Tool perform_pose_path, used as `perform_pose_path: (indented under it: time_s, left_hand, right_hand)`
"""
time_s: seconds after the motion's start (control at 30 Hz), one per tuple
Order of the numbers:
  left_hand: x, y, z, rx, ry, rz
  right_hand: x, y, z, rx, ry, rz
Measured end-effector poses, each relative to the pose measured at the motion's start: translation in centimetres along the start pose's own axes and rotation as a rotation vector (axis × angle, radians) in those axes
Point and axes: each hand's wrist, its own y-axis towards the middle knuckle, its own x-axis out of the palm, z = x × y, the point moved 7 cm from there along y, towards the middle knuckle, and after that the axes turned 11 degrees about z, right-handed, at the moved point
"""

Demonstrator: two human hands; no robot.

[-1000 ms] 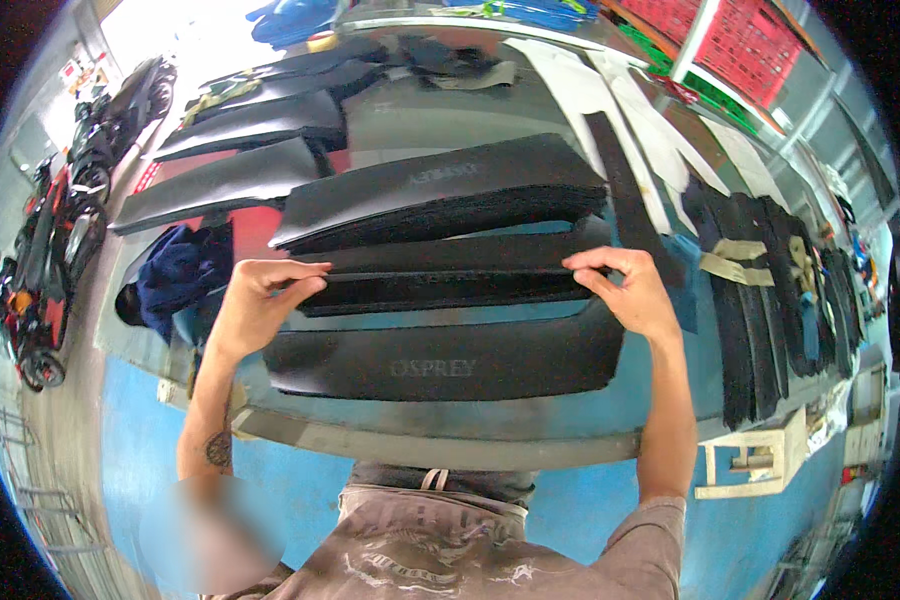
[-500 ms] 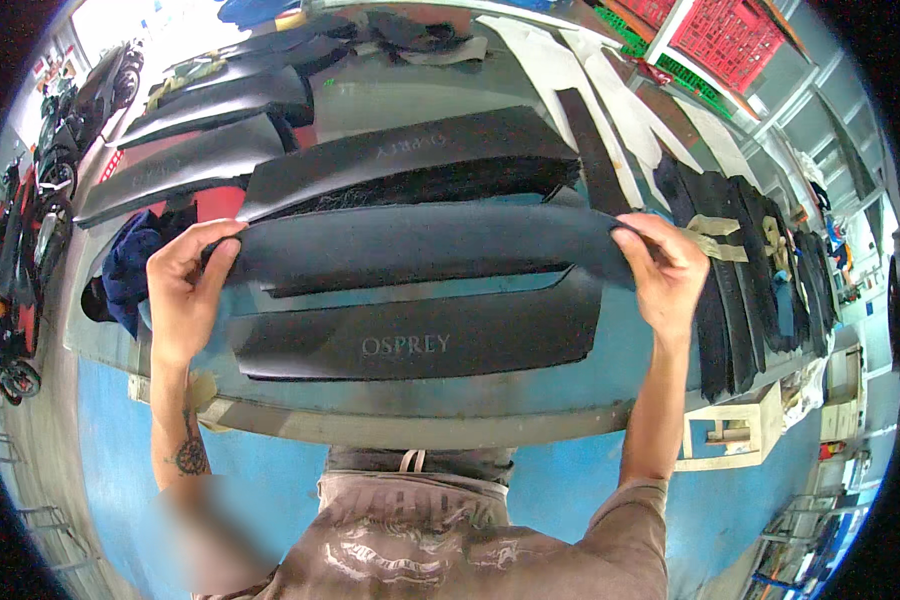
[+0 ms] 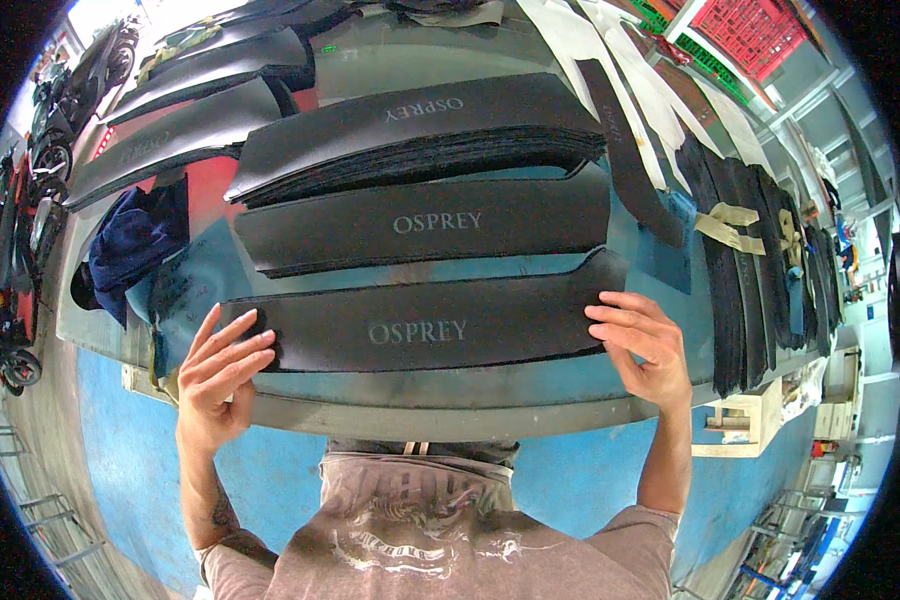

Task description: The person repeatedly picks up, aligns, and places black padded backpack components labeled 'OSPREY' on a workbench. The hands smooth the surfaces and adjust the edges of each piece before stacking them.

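Observation:
A long black fabric panel [image 3: 425,325] lies flat on the worktable [image 3: 410,410] nearest me. My left hand [image 3: 215,375] rests with spread fingers at the panel's left end, fingertips touching its edge. My right hand [image 3: 645,345] lies open at the right end, fingers on the panel's corner. A second black panel [image 3: 420,225] lies just beyond it. Farther back a thick stack of like panels [image 3: 410,135] sits tilted.
More black panels [image 3: 180,110] lie at the far left and black strips [image 3: 745,260] hang along the right edge. A dark blue cloth [image 3: 135,240] is bunched at the left. Blue floor [image 3: 130,460] lies below the table edge; a small cream stand [image 3: 740,420] is at right.
Both hands lifted a black panel off the pile, brought it toward me and laid it flat on the table. The fingers have now let go and rest at its ends.

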Motion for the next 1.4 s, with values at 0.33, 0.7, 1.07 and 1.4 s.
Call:
perform_pose_path:
  time_s: [0.33,0.7,1.07,1.4]
  left_hand:
    - [1.9,7.6,1.8,0.137,0.075,-0.021]
    - [5.5,10.9,-0.8,0.066,-0.005,-0.146]
    - [4.5,10.5,-4.2,-0.255,-0.228,-0.084]
    - [-0.3,10.3,-3.4,-0.028,-0.231,0.380]
  right_hand:
    - [0.3,6.3,-0.4,-0.014,-0.145,0.026]
    - [4.5,9.5,2.8,-0.026,-0.369,-0.134]
    - [2.6,9.0,5.4,0.196,0.115,-0.008]
    - [-1.1,9.7,1.8,0.008,0.127,0.358]
